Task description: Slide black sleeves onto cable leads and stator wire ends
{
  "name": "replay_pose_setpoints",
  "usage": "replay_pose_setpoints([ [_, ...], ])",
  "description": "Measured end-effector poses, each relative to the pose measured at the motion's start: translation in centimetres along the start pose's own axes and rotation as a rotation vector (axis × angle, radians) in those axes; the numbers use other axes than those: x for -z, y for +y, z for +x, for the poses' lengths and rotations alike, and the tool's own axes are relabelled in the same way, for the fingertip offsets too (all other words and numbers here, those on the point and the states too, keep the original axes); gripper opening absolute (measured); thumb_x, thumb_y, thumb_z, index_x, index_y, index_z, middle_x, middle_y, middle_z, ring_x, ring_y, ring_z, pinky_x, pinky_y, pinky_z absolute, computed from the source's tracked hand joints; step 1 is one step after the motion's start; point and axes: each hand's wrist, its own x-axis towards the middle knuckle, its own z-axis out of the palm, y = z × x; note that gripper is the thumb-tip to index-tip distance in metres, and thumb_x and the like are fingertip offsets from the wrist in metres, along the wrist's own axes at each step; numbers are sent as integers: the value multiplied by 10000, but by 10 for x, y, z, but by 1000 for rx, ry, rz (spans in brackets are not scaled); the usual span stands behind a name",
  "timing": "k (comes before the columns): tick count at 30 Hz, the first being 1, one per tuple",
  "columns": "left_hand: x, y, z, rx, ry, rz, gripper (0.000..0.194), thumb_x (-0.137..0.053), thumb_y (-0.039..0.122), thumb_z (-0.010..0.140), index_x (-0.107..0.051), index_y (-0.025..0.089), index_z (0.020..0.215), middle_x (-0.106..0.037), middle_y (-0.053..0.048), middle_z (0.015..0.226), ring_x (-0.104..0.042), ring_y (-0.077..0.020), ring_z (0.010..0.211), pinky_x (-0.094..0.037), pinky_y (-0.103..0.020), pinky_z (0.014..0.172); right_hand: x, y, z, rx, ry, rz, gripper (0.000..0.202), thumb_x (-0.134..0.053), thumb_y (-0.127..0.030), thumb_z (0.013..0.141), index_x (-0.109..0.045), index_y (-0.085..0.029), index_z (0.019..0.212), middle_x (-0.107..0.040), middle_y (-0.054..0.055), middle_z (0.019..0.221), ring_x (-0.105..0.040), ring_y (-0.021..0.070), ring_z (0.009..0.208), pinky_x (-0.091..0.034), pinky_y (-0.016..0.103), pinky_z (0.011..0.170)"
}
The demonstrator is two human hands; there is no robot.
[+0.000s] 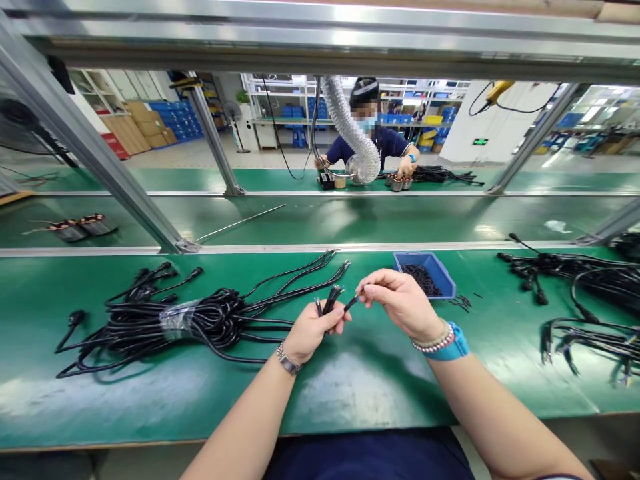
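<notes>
My left hand [311, 331] is closed around the ends of several black cables [330, 300], whose stripped tips with thin coloured wires stick up past the fingers. One cable end leans right, toward my right hand [403, 303]. The thumb and fingertips of that hand pinch at the wires on its tip; whether a small sleeve is also between them I cannot tell. The cables run left into a coiled bundle [220, 320] bound with clear wrap [179, 321], with plugs at its far left. Behind my right hand sits a blue bin [447, 283] of small black tube pieces [421, 279].
Loose black tube pieces [461, 302] lie beside the bin. More black cables [595, 280] are piled at the right. A metal frame [210, 140] crosses the green bench [150, 407]. Across it, a co-worker [390, 143] handles metal coil parts [399, 183] near a silver duct [345, 120].
</notes>
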Motion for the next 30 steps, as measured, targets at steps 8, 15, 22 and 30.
replay_pose_setpoints([
  [8, 0, -1, 0, -9, -4, 16, 298, -560, 403, 731, -598, 113, 674, -497, 3, 504, -382, -73, 474, -260, -202, 464, -1, -2, -2, 11, -15, -75, 85, -614, -220, 710, -625, -150, 756, -615, 15, 679, -551, 98, 594, -456, 241, 566],
  [15, 1, -1, 0, -15, -16, 21, 291, -551, 387, 739, -603, 108, 674, -484, 8, 477, -367, -67, 451, -238, -205, 454, 7, -14, -2, -1, -73, -297, 100, -603, -234, 712, -617, -137, 726, -607, 15, 650, -534, 89, 563, -447, 234, 559],
  [22, 2, -1, 0, -1, -44, -6, 296, -536, 386, 753, -600, 107, 680, -474, 14, 444, -347, -59, 418, -229, -205, 437, 8, -12, -1, 0, -103, -259, 107, -591, -240, 720, -595, -133, 726, -604, 19, 637, -548, 96, 552, -459, 239, 539],
  [30, 2, -1, 0, -1, -42, -25, 296, -543, 383, 748, -602, 102, 677, -470, 13, 442, -348, -58, 418, -226, -205, 436, 9, -11, -2, 9, -108, -272, 76, -617, -215, 698, -596, -142, 699, -577, -3, 595, -521, 81, 530, -437, 213, 513],
])
